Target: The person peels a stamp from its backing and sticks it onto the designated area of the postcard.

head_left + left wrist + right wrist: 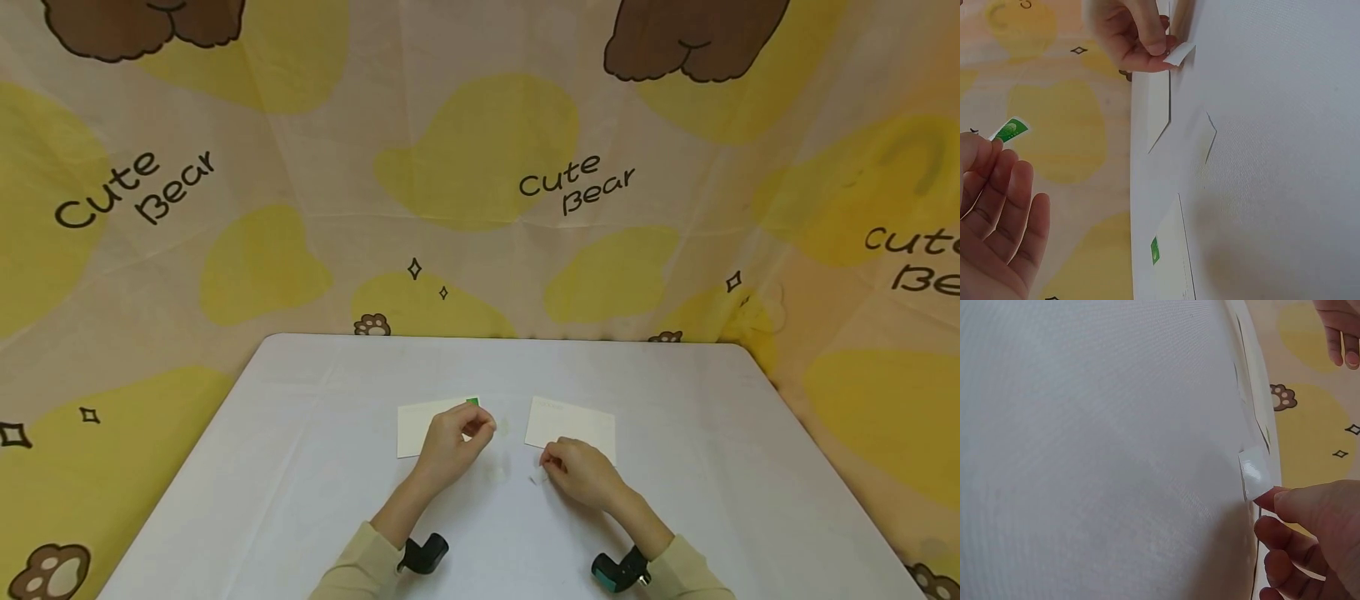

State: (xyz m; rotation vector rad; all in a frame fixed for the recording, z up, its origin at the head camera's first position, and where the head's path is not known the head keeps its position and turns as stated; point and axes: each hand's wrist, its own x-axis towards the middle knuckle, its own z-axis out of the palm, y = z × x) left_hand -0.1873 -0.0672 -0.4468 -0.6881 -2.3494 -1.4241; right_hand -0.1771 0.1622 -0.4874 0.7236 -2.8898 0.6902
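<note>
My left hand (456, 440) is raised over the right part of the left white card (412, 429), which bears a green stamp (1155, 250) near its top right corner. Between thumb and fingertips it pinches another small green stamp with a white edge (1011, 129); the other fingers lie loosely extended. By the lower edge of the right white card (573, 423), my right hand (581, 471) pinches a small glossy white piece of paper (1255, 473) just above the table. The head view does not clearly show the stamp in my left fingers.
A pale scrap (495, 473) lies on the white table (300, 467) between the hands. Behind the table hangs a cloth (465, 167) with yellow patches and bear prints. Both wrists carry black cameras (426, 553).
</note>
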